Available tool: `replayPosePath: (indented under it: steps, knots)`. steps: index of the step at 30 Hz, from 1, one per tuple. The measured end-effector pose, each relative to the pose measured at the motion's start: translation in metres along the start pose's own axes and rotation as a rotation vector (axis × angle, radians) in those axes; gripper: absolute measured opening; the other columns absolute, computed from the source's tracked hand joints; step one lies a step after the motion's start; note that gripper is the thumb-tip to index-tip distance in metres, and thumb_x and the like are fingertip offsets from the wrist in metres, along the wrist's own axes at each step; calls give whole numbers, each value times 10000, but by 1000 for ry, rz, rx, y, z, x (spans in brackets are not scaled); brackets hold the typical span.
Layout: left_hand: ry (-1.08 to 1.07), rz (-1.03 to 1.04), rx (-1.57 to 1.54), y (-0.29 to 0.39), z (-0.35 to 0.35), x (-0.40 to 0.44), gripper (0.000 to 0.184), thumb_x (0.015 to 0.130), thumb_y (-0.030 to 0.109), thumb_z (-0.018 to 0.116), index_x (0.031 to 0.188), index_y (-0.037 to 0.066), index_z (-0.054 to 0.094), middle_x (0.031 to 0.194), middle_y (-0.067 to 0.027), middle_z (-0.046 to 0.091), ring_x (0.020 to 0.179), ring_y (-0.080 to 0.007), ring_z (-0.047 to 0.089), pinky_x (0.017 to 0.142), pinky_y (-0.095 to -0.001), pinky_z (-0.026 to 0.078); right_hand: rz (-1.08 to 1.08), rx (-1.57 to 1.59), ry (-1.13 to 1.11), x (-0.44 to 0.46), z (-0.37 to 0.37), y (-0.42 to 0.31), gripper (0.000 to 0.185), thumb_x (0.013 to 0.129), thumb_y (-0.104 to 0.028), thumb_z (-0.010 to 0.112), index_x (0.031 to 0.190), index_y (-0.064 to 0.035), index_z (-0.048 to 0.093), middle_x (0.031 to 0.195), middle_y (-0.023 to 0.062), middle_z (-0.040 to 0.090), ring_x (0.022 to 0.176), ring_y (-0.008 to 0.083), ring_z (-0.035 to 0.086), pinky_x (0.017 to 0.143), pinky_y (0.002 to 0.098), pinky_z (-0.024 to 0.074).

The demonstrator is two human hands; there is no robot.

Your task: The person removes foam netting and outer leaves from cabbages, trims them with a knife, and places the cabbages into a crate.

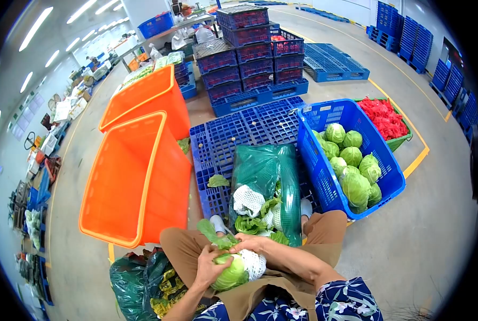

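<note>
A green cabbage (pixel 231 273) rests in my lap, with a white foam net (pixel 254 264) around its right side. My left hand (pixel 211 266) is curled over the cabbage's upper left. My right hand (pixel 248 244) pinches a loose outer leaf (pixel 212 234) at the cabbage's top. Ahead of my knees, a green plastic bag (pixel 260 170) lies open on a blue pallet (pixel 212 140), holding net-wrapped cabbages and leaves. To the right stands a blue crate (pixel 325 179) with several bare cabbages (pixel 355 188).
Two orange bins (pixel 167 184) stand at the left. Dark plastic bags (pixel 137 283) lie beside my left leg. Behind the blue crate is a green crate (pixel 400 140) of red netting (pixel 383 119). Stacked crates (pixel 252 53) stand beyond the pallet.
</note>
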State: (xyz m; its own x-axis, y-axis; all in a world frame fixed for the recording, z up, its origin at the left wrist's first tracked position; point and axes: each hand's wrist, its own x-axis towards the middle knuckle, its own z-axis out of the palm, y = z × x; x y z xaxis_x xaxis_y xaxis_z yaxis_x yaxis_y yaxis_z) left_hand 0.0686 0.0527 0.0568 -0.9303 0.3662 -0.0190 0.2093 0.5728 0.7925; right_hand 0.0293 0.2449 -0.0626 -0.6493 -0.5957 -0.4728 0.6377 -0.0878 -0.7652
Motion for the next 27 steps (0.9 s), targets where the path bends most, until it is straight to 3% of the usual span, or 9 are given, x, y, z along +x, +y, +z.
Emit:
replayPosePath:
  steps: [2,3,6,9,13,19,21,25,27]
  knots:
    - [151,-118,39,18,3,-5,411,686,308,791,939,4,679,948,-178,580,909,-303,588,820,-380,467,-10,-98,50,-17,4,-11,578,699,-249,799,1139,19,539,1009,98,585,939,163,556,785,305,461]
    - [149,-113,118,17,6,-5,477,667,346,803,957,-1,650,869,-156,598,861,-297,602,797,-384,474,-91,-67,114,-44,20,-35,420,707,-224,783,1005,19,616,905,62,621,807,127,572,696,280,467]
    - [159,51,104,15,12,1,452,711,309,772,1021,13,628,874,-155,604,839,-291,606,764,-370,477,-123,-106,148,-70,26,-52,331,717,-167,733,973,10,620,853,55,606,782,117,541,642,267,433]
    - [-274,-21,-69,6,4,17,395,770,251,720,1064,24,588,939,-127,605,856,-237,590,749,-352,469,-190,-251,214,-56,11,-26,229,729,-158,690,878,9,640,749,25,603,684,97,522,583,264,407]
    - [-600,-70,-298,-35,2,38,371,829,245,688,1093,18,562,1018,-69,598,900,-170,532,788,-357,456,-278,-259,276,-50,11,-17,282,735,-214,663,898,14,639,663,25,597,572,89,507,502,261,393]
    - [-779,-67,-103,-42,7,61,462,838,379,681,1080,19,524,1014,-91,556,925,-200,511,800,-363,438,-235,-318,432,-63,19,-28,267,720,-186,639,891,18,637,652,52,591,560,120,525,508,291,420]
    - [-741,-101,-124,-38,11,56,427,839,382,676,1037,28,541,937,-62,564,841,-170,512,732,-332,446,-173,-367,457,-64,20,-33,285,707,-198,648,881,27,639,694,105,624,600,163,575,556,312,455]
    - [-754,-260,-189,-28,9,45,458,837,388,676,1084,22,558,1000,-75,591,906,-155,541,784,-312,457,-140,-521,577,-58,25,-33,256,692,-195,667,830,20,658,716,134,647,613,195,594,611,361,480]
    - [-647,-225,-346,-30,13,35,479,822,369,693,1119,18,556,1019,-82,599,926,-154,554,807,-308,462,-130,-527,611,-55,27,-31,283,686,-207,681,842,27,660,730,140,652,637,202,606,625,364,487]
